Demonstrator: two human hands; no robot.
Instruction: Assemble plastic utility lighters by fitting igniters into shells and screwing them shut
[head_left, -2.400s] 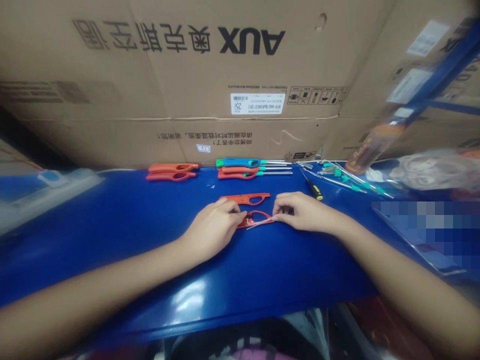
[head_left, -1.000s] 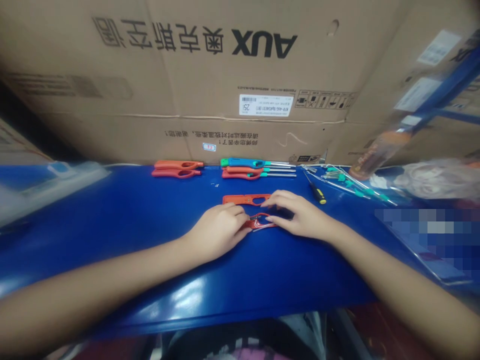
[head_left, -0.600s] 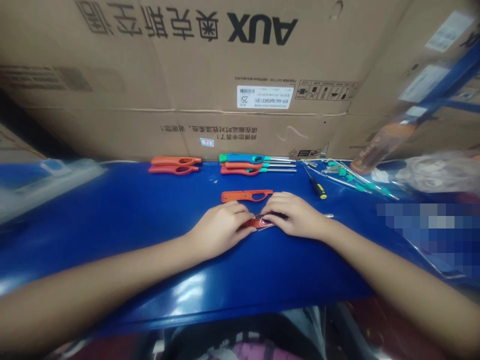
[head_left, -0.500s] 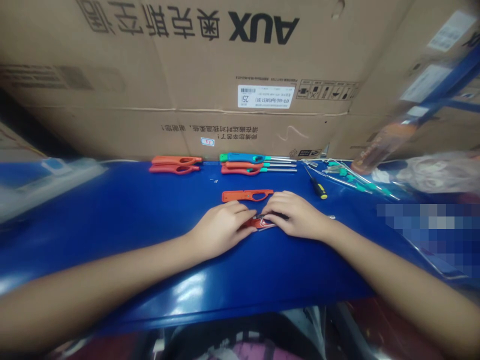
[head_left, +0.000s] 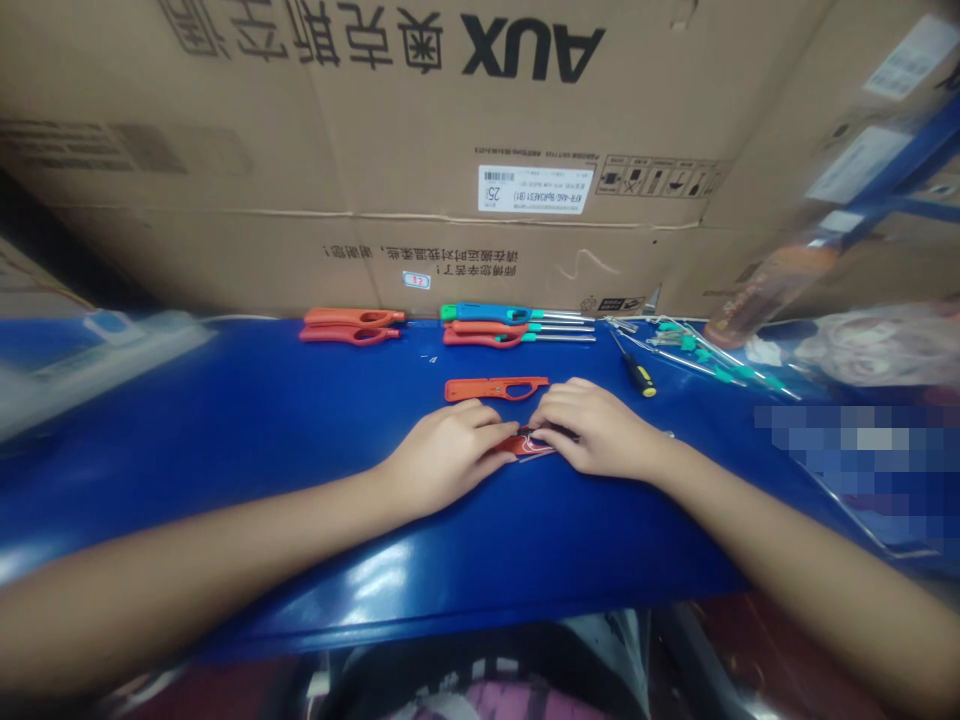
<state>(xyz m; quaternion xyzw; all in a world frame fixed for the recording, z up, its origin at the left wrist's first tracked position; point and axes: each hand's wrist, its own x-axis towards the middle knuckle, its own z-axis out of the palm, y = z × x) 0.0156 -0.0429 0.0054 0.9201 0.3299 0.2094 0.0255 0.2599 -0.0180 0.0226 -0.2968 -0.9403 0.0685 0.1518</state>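
Observation:
My left hand [head_left: 450, 455] is closed on the left end of a red long-reach lighter [head_left: 523, 444] whose casing lies open. Thin white wires and a dark part show inside it. My right hand [head_left: 596, 430] pinches at the lighter's other end, where the fingers cover most of the parts. Just beyond my hands lies an orange casing half [head_left: 459, 389], flat on the blue table [head_left: 300, 420]. What exactly sits under my right fingertips is hidden.
Behind stand lighters with metal tubes [head_left: 491, 335] and orange casings [head_left: 349, 325]. A yellow-black screwdriver [head_left: 641, 378], loose metal tubes with green parts [head_left: 697, 350], a bottle [head_left: 769, 295] and a plastic bag [head_left: 870, 345] are at the right. A large cardboard box [head_left: 375, 180] walls the back.
My right hand has shifted very slightly right, and a bit more of the red casing shows between my hands. Both hands stay on the lighter.

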